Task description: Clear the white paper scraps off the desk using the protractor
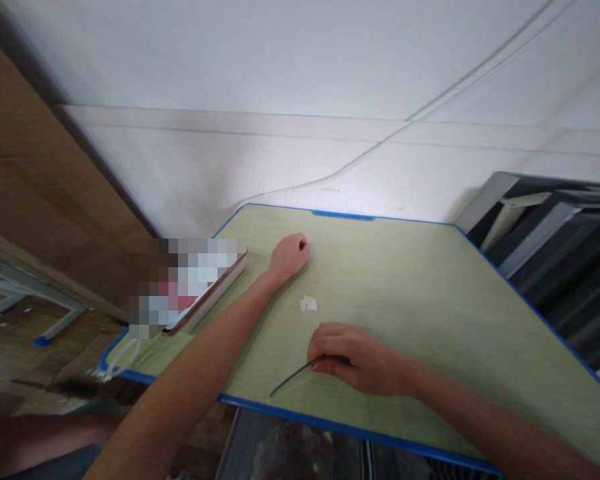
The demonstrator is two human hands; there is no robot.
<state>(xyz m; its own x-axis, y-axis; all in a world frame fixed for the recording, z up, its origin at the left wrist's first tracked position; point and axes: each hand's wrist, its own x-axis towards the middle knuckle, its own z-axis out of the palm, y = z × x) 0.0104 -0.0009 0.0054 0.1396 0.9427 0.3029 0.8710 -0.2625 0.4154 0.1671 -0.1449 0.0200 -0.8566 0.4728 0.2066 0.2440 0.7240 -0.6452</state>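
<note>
My left hand rests far out on the green table, curled into a fist with a small dark-red thing showing between the fingers; what it is I cannot tell. My right hand lies nearer the front edge and grips a thin dark pointed tool whose tip angles left toward the table edge. Small white paper scraps lie between the two hands, touching neither.
A flat tablet-like object lies at the table's left edge, partly blurred out. A white cord hangs off the front-left corner. The table has a blue rim and stands against a white wall. Dark stacked frames stand to the right.
</note>
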